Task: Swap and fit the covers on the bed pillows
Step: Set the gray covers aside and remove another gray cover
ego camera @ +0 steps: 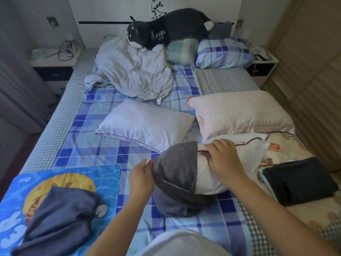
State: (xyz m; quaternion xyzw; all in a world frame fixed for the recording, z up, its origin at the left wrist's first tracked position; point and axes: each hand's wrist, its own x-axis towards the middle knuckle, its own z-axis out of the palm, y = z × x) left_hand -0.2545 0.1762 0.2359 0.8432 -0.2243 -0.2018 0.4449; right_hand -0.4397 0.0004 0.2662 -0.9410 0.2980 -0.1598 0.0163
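Observation:
A white pillow (239, 159) lies near the bed's front, its near end inside a grey cover (175, 169). My left hand (141, 175) pinches the cover's left edge. My right hand (224, 157) presses on the pillow just beyond the cover's opening, fingers curled over the top. A bare white pillow (145, 124) lies behind, and a pink checked pillow (239, 112) lies to its right.
A blue cartoon mat (73, 174) with a crumpled dark blue cover (57, 218) lies front left. A folded dark cloth (299, 180) sits front right. A crumpled quilt (132, 71), a plush toy (166, 28) and plaid pillows (223, 52) fill the bed's head.

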